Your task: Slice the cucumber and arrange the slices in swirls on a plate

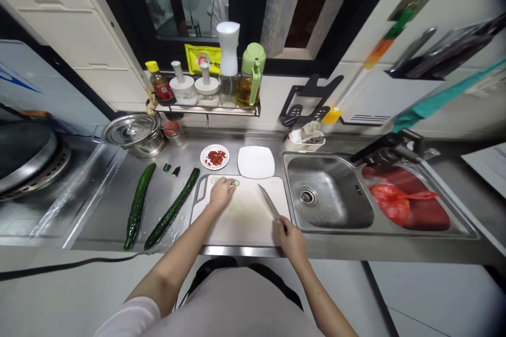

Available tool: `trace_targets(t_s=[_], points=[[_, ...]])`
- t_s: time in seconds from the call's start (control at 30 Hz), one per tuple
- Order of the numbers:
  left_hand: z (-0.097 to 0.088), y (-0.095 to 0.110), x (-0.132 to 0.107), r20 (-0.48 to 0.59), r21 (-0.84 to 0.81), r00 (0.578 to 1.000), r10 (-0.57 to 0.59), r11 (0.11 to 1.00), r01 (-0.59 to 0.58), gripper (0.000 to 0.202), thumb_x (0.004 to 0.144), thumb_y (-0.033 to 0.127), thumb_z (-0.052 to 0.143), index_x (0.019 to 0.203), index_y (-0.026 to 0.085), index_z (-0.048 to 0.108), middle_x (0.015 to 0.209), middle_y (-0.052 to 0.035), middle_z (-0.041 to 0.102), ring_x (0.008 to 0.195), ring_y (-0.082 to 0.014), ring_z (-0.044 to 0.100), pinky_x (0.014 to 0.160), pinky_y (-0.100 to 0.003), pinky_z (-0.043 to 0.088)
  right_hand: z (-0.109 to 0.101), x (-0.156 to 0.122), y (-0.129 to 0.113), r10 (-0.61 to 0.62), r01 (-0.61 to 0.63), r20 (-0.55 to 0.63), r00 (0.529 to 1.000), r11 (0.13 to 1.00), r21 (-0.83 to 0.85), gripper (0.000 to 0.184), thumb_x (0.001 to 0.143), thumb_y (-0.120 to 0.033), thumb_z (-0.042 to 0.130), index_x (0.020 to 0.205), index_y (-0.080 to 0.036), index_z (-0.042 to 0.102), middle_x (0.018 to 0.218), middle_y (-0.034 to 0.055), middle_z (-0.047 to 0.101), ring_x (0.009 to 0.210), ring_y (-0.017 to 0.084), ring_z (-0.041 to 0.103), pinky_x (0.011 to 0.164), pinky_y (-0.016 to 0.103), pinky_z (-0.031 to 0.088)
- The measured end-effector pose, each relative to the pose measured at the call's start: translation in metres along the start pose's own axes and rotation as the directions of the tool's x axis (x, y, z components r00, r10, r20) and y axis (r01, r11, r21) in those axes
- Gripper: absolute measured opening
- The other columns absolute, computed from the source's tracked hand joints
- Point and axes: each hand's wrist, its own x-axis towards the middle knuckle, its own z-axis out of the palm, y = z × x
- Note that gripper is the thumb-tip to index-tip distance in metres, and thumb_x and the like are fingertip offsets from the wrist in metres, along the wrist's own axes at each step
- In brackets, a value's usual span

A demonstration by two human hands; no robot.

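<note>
A white cutting board (245, 216) lies on the steel counter in front of me. My left hand (221, 193) rests near its far left corner, fingers curled over cucumber slices (236, 182). My right hand (290, 239) grips the handle of a kitchen knife (268, 201), its blade angled across the board's right side, apart from the slices. Two whole cucumbers (137, 205) (173, 209) lie on the counter left of the board, with two small cut ends (171, 169) beyond them.
A small plate of chopped red chilli (214, 157) and an empty white square plate (256, 161) sit behind the board. A sink (328, 195) lies right, with a red bag (391, 202) in its second basin. A lidded pot (134, 134), condiment rack (205, 89) and stove (27, 163) stand left.
</note>
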Motion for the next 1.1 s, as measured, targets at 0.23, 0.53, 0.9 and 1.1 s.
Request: trace_targets(t_s=[0.23, 0.53, 0.9, 1.1], points=[[0.011, 0.014, 0.025, 0.071, 0.179, 0.997, 0.006, 0.984, -0.019, 0.031, 0.094, 0.029, 0.044, 0.119, 0.026, 0.062, 0.114, -0.0095, 0.056, 0.109, -0.0228, 0.051, 0.091, -0.033, 0.04, -0.002, 0.001, -0.004, 0.046, -0.043, 0.048, 0.998, 0.996, -0.074, 0.043, 0.096, -0.04, 0.031, 0.119, -0.022, 0.062, 0.094, 0.0087, 0.073, 0.084, 0.02, 0.066, 0.069, 0.026, 0.039], [0.016, 0.011, 0.023, 0.075, 0.173, 0.994, 0.075, 0.981, -0.087, 0.03, 0.095, 0.025, 0.04, 0.112, 0.026, 0.065, 0.111, -0.0087, 0.058, 0.108, -0.0217, 0.05, 0.086, -0.031, 0.042, -0.006, 0.002, -0.006, 0.054, -0.043, 0.082, 0.995, 0.992, -0.12, 0.04, 0.097, -0.04, 0.032, 0.119, -0.023, 0.061, 0.09, 0.0076, 0.072, 0.08, 0.019, 0.065, 0.066, 0.025, 0.035], [0.015, 0.012, 0.024, 0.052, 0.135, 0.995, 0.086, 0.987, -0.093, 0.026, 0.094, 0.02, 0.043, 0.108, 0.025, 0.064, 0.112, -0.0086, 0.058, 0.109, -0.021, 0.051, 0.088, -0.031, 0.042, -0.007, 0.001, -0.009, 0.077, -0.063, 0.094, 0.993, 0.987, -0.15, 0.043, 0.097, -0.04, 0.03, 0.123, -0.023, 0.059, 0.096, 0.0088, 0.072, 0.085, 0.021, 0.065, 0.068, 0.027, 0.037], [0.013, 0.015, 0.017, -0.013, -0.062, 0.999, -0.029, 0.998, 0.028, 0.018, 0.09, 0.025, 0.051, 0.098, 0.023, 0.067, 0.1, -0.0047, 0.068, 0.097, -0.0189, 0.059, 0.083, -0.029, 0.043, -0.006, 0.002, -0.009, 0.069, -0.049, 0.103, 0.992, 0.982, -0.181, 0.041, 0.098, -0.039, 0.03, 0.124, -0.023, 0.057, 0.099, 0.0082, 0.072, 0.087, 0.02, 0.066, 0.068, 0.026, 0.037]])
